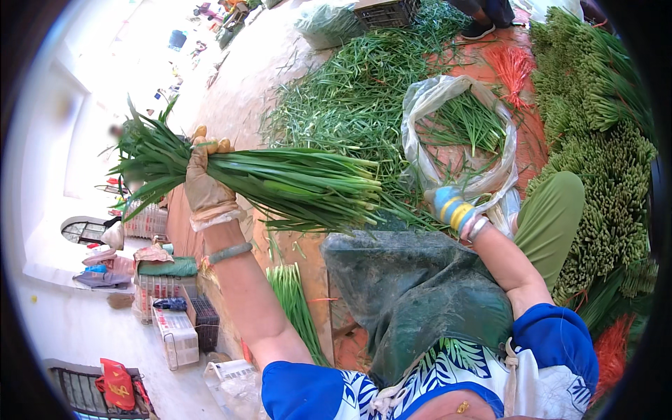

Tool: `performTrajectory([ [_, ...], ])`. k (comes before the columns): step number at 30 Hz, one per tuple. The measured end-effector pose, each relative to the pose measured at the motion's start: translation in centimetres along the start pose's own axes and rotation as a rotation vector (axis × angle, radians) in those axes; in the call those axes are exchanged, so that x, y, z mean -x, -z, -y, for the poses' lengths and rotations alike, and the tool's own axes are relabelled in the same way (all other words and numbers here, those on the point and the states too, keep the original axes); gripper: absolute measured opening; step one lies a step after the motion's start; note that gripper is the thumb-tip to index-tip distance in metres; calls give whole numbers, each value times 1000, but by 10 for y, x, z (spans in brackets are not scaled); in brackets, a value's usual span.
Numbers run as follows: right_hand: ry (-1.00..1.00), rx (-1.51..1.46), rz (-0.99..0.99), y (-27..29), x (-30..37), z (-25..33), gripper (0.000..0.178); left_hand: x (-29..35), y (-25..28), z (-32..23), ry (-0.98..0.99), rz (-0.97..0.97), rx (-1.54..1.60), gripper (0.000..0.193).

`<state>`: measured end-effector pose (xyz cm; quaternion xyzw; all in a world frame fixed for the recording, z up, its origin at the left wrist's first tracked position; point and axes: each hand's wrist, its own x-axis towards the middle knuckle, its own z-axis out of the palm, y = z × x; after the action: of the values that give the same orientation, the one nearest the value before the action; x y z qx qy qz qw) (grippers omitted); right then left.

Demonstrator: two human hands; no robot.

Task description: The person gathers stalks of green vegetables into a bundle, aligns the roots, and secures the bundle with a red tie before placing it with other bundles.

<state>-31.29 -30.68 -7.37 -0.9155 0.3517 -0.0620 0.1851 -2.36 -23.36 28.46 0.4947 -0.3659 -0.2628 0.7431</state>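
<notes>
My left hand [204,180], in a tan glove, grips a thick bunch of garlic chives [297,175] around its leafy part. The leaf tips fan out to the left and the pale cut ends point right. My right hand [451,208] wears a blue, yellow and grey glove. Its fingers look curled, just right of the cut ends and below a clear plastic bag [411,129]. What they hold, if anything, cannot be made out. Loose green stalks [472,120] lie within the bag's open mouth. Another chive bundle [294,297] rests beneath my left forearm.
Loose green trimmings [329,105] cover the floor ahead. Chive bundles are stacked in a tall pile [588,203] along my right. Red ties [511,70] lie beyond the bag. Boxes [175,329] stand at left. A person's shoe [478,30] and a dark crate [387,12] are far ahead.
</notes>
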Motion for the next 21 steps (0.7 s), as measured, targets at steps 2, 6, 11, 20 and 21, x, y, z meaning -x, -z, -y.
performTrajectory([
  [2, 68, -309, -220, 33, 2, 21, 36, -3, 6, 5, 4, -62, -112, 41],
  [6, 360, -539, -681, 133, -11, 111, 70, -6, 5, 14, 36, -40, -134, 37],
  [11, 517, -906, -949, 130, -52, 113, 31, 2, -55, 49, 18, -171, -118, 32],
  [20, 183, -1411, 84, 33, 12, -3, 31, -46, 22, 20, 20, -418, -7, 20],
  [21, 135, -1119, 162, 23, 16, -16, 42, -46, 28, 15, 31, -388, -60, 19],
])
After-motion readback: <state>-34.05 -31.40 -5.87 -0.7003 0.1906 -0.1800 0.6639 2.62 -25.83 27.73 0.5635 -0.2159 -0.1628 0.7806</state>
